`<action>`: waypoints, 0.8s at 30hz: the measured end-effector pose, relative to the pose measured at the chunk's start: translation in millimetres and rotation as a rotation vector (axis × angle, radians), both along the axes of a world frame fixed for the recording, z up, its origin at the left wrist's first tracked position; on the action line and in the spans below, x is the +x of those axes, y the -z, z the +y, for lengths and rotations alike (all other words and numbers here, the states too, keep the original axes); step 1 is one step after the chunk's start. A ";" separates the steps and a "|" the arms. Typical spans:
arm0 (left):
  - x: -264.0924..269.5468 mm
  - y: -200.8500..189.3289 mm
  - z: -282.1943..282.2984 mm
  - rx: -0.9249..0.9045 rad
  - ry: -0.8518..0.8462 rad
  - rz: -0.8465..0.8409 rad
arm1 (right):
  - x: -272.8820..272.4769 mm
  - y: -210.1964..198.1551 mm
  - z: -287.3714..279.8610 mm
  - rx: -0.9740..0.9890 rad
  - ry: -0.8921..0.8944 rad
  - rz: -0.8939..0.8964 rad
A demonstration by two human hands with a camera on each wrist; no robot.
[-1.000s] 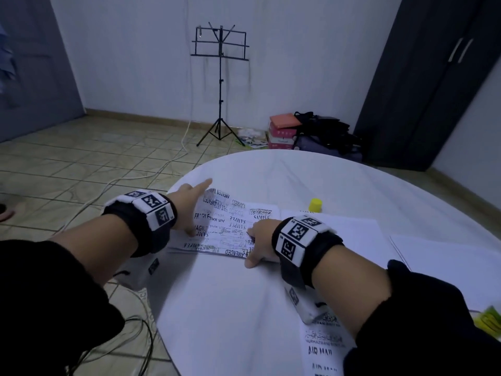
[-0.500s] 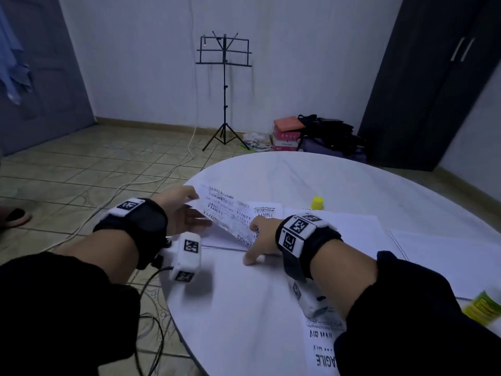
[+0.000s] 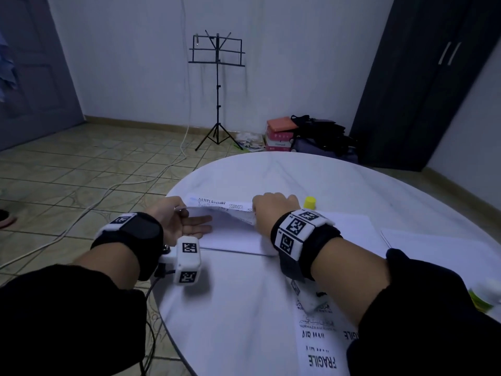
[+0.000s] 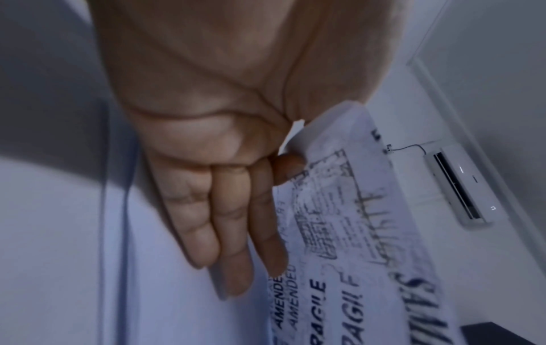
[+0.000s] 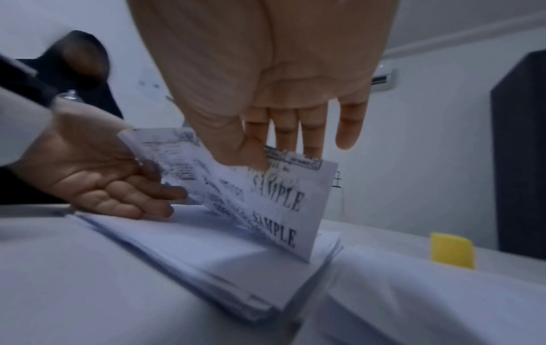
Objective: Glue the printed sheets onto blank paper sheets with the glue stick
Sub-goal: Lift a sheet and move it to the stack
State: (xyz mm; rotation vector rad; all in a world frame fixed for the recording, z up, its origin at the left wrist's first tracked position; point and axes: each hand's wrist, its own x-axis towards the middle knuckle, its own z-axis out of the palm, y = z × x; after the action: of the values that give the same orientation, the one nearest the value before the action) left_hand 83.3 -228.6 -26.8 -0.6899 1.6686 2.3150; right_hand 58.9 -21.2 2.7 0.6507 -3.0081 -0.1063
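Both hands hold a printed sheet up on edge above a stack of blank paper on the round white table. My left hand lies palm up and pinches the sheet's left end between thumb and forefinger, its other fingers straight. In the left wrist view the pinching fingertips sit at the edge of the printed sheet. My right hand pinches the sheet's right end. The right wrist view shows thumb and fingers on the top edge of the printed sheet above the stack.
A yellow glue cap stands just beyond my right hand, also visible as the cap. Another printed sheet lies under my right forearm. A yellow-green tube sits at the right edge. More blank paper lies to the right.
The printed sheet lay flat under both hands; now its near edge is raised off the stack and tipped away. My left hand turned palm up and took its left end.
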 end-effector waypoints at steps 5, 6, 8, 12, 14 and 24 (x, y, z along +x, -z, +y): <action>-0.4 4.6 1.5 -0.017 -0.024 0.018 | -7.3 -0.9 11.6 -0.031 0.136 -0.148; -1.1 5.3 1.4 -0.023 -0.029 0.019 | -8.5 -0.1 12.5 -0.028 0.149 -0.165; -1.7 5.3 2.1 -0.034 -0.036 0.019 | -9.8 1.4 13.5 -0.045 0.166 -0.185; -1.4 4.0 4.6 -0.065 -0.045 0.012 | -6.1 -4.5 17.4 -0.171 0.203 -0.055; -1.0 2.4 6.4 -0.084 -0.040 0.009 | -3.4 -8.1 22.2 -0.291 0.241 0.025; 2.0 0.0 18.8 -0.147 -0.057 -0.028 | -12.7 -23.0 36.8 -0.835 0.365 -0.418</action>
State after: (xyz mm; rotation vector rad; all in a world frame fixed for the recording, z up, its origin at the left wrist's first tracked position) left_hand 85.4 -209.7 -26.8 -0.8050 1.8435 2.2249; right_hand 46.2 15.6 25.7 0.0302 -3.0458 1.3249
